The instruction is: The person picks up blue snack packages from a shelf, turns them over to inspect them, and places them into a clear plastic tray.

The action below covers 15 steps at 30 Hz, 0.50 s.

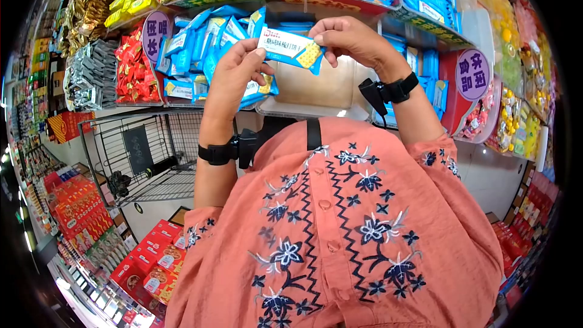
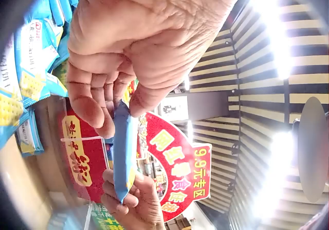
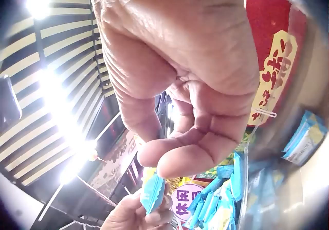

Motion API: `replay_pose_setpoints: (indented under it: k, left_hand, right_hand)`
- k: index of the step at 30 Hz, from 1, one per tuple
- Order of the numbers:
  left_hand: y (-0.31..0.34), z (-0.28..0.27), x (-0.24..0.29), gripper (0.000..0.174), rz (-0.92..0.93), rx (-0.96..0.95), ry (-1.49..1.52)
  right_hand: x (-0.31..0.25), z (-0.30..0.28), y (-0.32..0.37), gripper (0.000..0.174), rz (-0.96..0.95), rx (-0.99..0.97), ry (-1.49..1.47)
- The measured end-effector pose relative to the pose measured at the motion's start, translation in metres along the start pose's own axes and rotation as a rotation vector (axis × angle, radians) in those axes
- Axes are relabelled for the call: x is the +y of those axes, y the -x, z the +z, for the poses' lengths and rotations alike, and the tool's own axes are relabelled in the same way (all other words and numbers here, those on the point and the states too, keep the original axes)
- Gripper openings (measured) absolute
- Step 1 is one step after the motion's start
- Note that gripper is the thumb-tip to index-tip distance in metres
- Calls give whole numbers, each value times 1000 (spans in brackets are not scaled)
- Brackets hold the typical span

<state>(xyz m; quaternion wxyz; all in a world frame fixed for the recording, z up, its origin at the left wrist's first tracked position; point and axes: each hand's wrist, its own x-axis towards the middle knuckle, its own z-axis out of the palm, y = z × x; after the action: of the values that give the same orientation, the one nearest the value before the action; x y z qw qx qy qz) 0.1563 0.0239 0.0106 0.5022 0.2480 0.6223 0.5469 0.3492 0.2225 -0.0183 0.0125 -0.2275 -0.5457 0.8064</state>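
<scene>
The left hand (image 1: pixel 238 68) pinches 1 end of a blue packet (image 1: pixel 284 51) and the right hand (image 1: pixel 355 37) pinches the other, so it hangs between them, printed face toward the person. Light, level pinches should serve best, since the contents are probably brittle. Beyond and below, the bare floor of a tray (image 1: pixel 311 88) seems to offer the most room to move. Loose packets (image 1: pixel 197 45) crowd its left, and farther ahead the upper shelf's edge (image 1: pixel 337 1) would limit reaching forward.

Left grip (image 1: pixel 238 68) and right grip (image 1: pixel 352 37) pinch near each other.
</scene>
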Motion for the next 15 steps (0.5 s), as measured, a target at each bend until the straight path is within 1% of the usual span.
replay_pose_setpoints:
  k: [5, 15]
  left_hand:
    - [1, 2, -2, 28, -25, 10, 17]
    - [9, -3, -7, 25, -12, 53, 35]
  right_hand:
    - [1, 1, 0, 27, -23, 22, -14]
    - [3, 11, -8, 26, -52, 43, -61]
